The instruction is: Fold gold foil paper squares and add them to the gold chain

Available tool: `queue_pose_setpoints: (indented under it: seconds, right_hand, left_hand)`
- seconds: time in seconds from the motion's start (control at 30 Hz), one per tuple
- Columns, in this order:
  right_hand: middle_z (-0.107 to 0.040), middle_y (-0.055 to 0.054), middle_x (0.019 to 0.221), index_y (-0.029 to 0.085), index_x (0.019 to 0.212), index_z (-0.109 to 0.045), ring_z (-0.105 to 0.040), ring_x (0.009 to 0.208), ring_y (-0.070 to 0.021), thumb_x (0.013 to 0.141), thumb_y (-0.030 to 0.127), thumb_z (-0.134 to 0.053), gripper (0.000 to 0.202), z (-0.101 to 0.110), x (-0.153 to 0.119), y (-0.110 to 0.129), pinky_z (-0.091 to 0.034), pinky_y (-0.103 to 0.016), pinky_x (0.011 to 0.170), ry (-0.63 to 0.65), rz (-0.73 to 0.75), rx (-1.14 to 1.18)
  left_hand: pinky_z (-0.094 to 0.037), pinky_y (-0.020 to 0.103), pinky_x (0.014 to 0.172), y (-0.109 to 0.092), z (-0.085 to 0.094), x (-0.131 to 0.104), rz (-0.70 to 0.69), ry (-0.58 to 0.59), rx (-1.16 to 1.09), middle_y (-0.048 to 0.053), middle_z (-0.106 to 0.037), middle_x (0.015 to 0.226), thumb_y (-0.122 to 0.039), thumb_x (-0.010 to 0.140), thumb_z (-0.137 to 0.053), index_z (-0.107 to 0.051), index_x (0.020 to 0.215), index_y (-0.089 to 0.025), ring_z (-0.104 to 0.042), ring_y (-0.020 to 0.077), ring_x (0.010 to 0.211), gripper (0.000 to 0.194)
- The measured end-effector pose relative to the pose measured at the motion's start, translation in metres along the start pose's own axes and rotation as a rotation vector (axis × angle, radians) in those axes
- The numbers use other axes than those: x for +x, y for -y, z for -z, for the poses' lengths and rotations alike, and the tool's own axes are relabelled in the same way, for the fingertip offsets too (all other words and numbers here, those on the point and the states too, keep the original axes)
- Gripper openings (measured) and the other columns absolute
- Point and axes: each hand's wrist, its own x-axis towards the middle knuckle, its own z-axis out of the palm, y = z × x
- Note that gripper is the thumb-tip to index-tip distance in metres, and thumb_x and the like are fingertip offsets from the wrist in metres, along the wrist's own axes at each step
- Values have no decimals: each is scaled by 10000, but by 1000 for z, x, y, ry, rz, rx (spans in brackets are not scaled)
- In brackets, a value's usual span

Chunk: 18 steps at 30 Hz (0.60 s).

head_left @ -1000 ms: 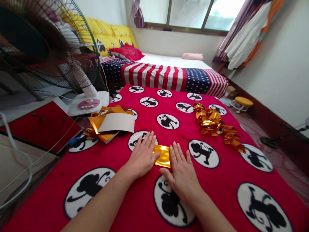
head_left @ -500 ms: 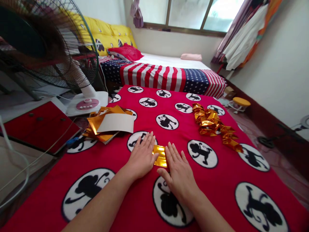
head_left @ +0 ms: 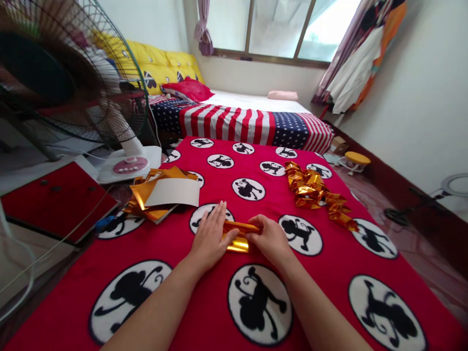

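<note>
A small gold foil sheet (head_left: 239, 244) lies on the red cloth, its far part folded up into a raised orange-gold edge. My right hand (head_left: 269, 239) pinches the right end of that edge between thumb and fingers. Flat on the left side of the sheet rests my left hand (head_left: 212, 238), fingers stretched forward and thumb over the foil. The sheet's left end is hidden under this hand.
A pile of gold sheets (head_left: 141, 195) with a white sheet (head_left: 173, 192) on top lies at the left. Folded gold foil pieces (head_left: 310, 187) stand at the right. A fan (head_left: 131, 158) is beyond the cloth's left edge.
My right hand has gone from lying flat to pinching the foil, whose far part is now lifted and folded. My left hand stays flat. The view has shifted slightly.
</note>
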Motion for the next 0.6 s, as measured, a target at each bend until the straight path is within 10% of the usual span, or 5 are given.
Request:
queue_pose_setpoints:
  seconds: [0.1,0.23,0.47,0.6]
  right_hand:
    - [-634,7,652,178,732,-652,-584,626,-167,705,252,-638,80,-3,14,-4,-424,-251,575,-10,21,385]
    - [-636,-10,762,184,748,-633,-585,737,-170,682,149,-534,124,-4,24,-1,-444,-266,667,-343,178,480]
    - [-629,-58,923,198,810,-612,-610,919,-209,710,106,-483,188,-13,25,-3,-507,-342,793,-554,304,460]
    - [-633,-81,1006,192,827,-625,-614,977,-214,733,131,-496,170,-16,27,-9,-523,-345,816,-524,286,500]
  left_hand:
    - [-337,462,1127,7,2,7,111,-154,-333,183,-401,1508,-491,952,-401,-241,1511,-177,-445,256,1357,661]
    - [-475,345,1000,11,7,16,237,-308,-678,163,-562,1360,-511,935,-448,-377,1429,-161,-604,214,1174,610]
    - [-566,266,595,-13,16,31,386,-93,-1032,33,-707,727,-584,814,-612,-442,1365,-140,-712,192,623,728]
    - [-527,206,485,-25,10,43,506,-33,-1153,22,-713,700,-374,695,-791,-411,1370,-122,-695,169,548,815]
